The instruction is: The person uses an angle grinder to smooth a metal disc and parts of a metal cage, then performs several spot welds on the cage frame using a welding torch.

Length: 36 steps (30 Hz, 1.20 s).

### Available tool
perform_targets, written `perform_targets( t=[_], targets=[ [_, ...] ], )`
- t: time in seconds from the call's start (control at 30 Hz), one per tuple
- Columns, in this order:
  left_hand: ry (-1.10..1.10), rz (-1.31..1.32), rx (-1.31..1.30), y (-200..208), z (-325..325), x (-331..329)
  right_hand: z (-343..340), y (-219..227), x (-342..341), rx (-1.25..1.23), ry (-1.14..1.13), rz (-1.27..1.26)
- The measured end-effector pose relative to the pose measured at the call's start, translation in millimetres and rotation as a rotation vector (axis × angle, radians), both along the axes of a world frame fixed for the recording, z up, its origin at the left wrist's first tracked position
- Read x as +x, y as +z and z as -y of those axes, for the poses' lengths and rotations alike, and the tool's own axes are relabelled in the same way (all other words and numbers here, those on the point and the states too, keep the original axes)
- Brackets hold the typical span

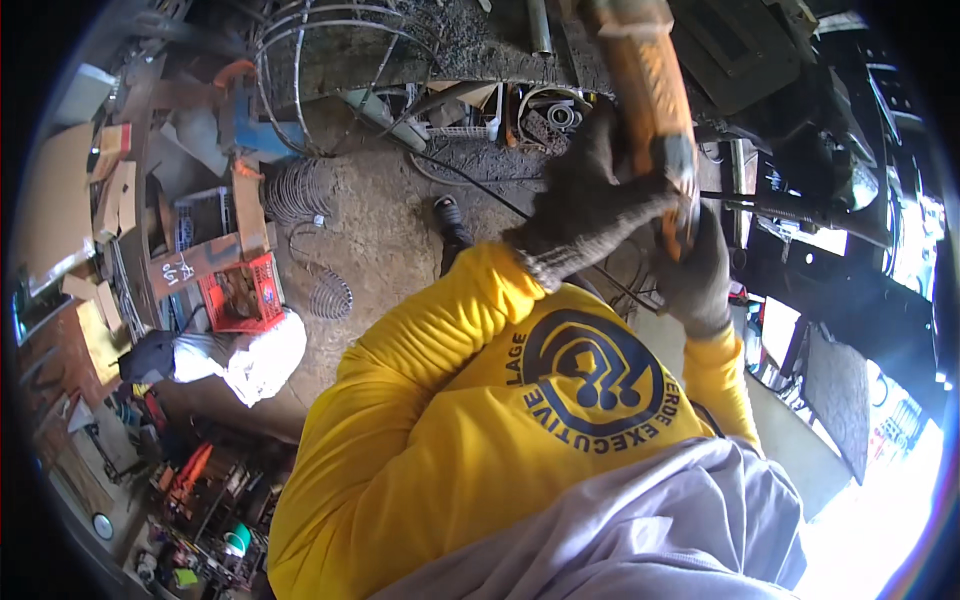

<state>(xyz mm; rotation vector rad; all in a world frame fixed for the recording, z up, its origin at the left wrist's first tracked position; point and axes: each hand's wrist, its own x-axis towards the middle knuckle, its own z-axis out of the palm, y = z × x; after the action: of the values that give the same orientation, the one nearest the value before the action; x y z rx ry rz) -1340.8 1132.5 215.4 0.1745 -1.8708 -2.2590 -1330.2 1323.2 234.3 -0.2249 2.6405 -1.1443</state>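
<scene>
Both my hands wear dark grey work gloves, and both are on a long orange-and-black power tool [652,85], whose exact kind I cannot make out. My left hand [590,205] grips its side, the thumb lying across the dark section and the fingers partly hidden behind the body. At the lower end, my right hand [697,280] is closed round the tool. Motion blurs the tool's upper end, which reaches the top edge of the view. A dark cable [480,185] crosses behind my left hand and shows again below it.
A dark, cluttered workbench [470,65] with a wire hoop frame [300,70] stands ahead. Coiled wire [330,295] lies on the concrete floor [375,215]. To the left are a red crate [242,295], a white bag [265,355] and cardboard [75,205]. Dark machinery [760,60] stands at right.
</scene>
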Motion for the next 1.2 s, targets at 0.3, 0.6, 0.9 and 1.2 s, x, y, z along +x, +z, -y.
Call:
perform_targets(
  t=[0.3, 0.6, 0.9, 1.2],
  targets=[
    [-0.026, 0.212, 0.854, -49, -31, 52, 1, 8, 30, -0.061, 0.179, 0.477],
    [-0.013, 0.161, 0.94, -64, -3, 58, 35, -10, 40, 0.217, 0.119, 0.508],
    [-0.005, 0.116, 0.874, -61, 11, 65, 51, -13, 47, 0.212, 0.187, 0.352],
    [0.062, 0.114, 0.258, -72, 15, 63, 69, -3, 39, 0.21, 0.239, 0.313]
  ],
)
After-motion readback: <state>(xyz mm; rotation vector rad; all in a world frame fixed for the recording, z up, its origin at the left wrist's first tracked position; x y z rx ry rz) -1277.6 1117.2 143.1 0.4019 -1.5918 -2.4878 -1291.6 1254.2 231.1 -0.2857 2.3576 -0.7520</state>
